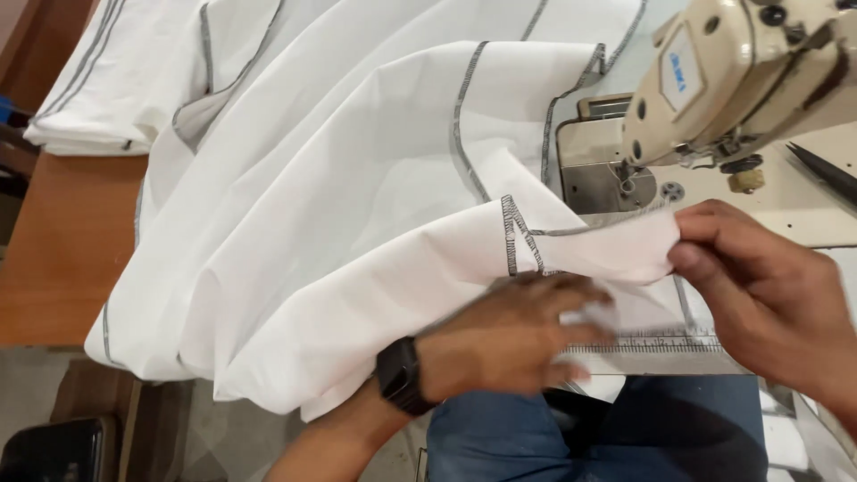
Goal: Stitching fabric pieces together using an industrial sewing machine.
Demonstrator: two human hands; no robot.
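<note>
Pinching the folded edge of the white fabric [357, 196] just before the sewing machine [741, 80], the right hand [768, 295] holds a closed grip; the left hand [513, 335] presses flat — open — on the surface. Risk: heavy overhanging cloth could drag the seam askew.

On the cream sewing machine head [750, 71], upper left of its body, sits a small label [676, 71] — a tilted rounded rectangle, pale blue-white with blue print — and well down-left of the machine, a black square smartwatch screen [399, 373] shows dark.
</note>
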